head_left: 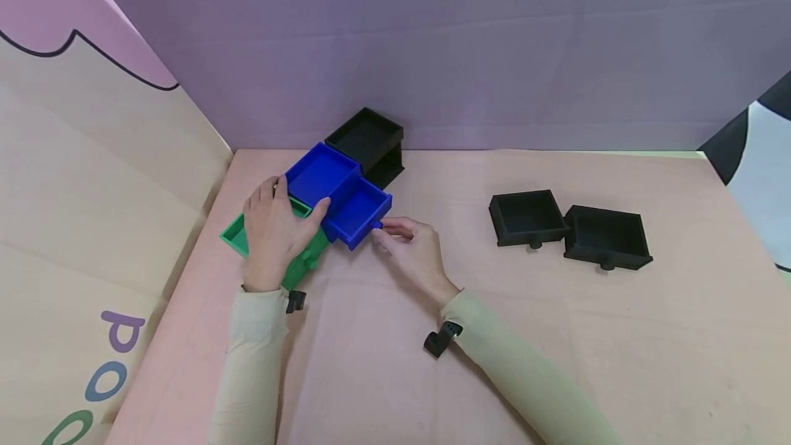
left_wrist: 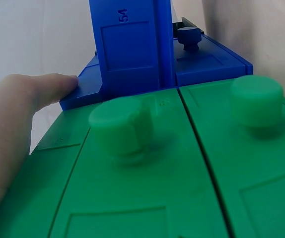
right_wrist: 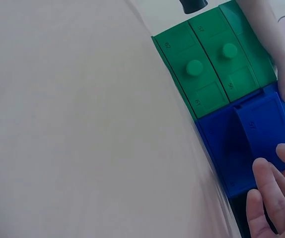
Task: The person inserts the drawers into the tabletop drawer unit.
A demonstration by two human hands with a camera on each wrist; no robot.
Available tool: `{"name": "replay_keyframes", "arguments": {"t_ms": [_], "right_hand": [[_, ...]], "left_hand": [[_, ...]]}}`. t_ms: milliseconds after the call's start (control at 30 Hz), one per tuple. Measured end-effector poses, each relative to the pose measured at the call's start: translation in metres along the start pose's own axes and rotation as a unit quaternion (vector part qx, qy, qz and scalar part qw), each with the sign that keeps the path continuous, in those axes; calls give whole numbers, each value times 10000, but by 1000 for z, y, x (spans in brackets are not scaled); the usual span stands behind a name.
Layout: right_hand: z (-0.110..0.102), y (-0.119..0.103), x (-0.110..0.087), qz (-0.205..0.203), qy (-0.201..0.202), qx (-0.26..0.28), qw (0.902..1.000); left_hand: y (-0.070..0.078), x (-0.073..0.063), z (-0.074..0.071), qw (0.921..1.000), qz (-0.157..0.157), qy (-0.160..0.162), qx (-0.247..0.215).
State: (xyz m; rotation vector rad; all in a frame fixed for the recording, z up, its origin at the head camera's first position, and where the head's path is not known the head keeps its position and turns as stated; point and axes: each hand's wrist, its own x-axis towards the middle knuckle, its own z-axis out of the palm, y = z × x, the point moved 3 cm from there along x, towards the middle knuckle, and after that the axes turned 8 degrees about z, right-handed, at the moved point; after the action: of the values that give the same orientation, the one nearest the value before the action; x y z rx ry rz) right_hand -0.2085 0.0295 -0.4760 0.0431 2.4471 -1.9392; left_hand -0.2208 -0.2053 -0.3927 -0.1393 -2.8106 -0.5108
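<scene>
Two black drawers (head_left: pixel 529 217) lie aside; one black case (head_left: pixel 364 133) adjoins one blue case (head_left: pixel 323 174); right hand (head_left: pixel 417 250) pinches one blue drawer (head_left: pixel 360 211), spread left hand (head_left: pixel 270 235) half-hides one green case (head_left: pixel 235 235).

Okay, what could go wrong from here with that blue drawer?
The blue drawer, well out with the right hand at its knob, might slip free and drop if pulled further. A hard tug could also shift the blue cabinet against the green cabinet should the left hand not steady it.
</scene>
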Motion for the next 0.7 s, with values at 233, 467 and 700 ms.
{"name": "replay_keyframes", "arguments": {"t_ms": [233,467,700], "right_hand": [[2,-2,0,7,13,52,10000],[4,-3,1,-62,-11,132,9999],[4,-4,1,69,-59,278,9996]], "left_hand": [[0,0,-1,10000,-14,-1,22],[0,0,0,10000,-3,34,1],[1,0,-1,10000,17,30,40]]}}
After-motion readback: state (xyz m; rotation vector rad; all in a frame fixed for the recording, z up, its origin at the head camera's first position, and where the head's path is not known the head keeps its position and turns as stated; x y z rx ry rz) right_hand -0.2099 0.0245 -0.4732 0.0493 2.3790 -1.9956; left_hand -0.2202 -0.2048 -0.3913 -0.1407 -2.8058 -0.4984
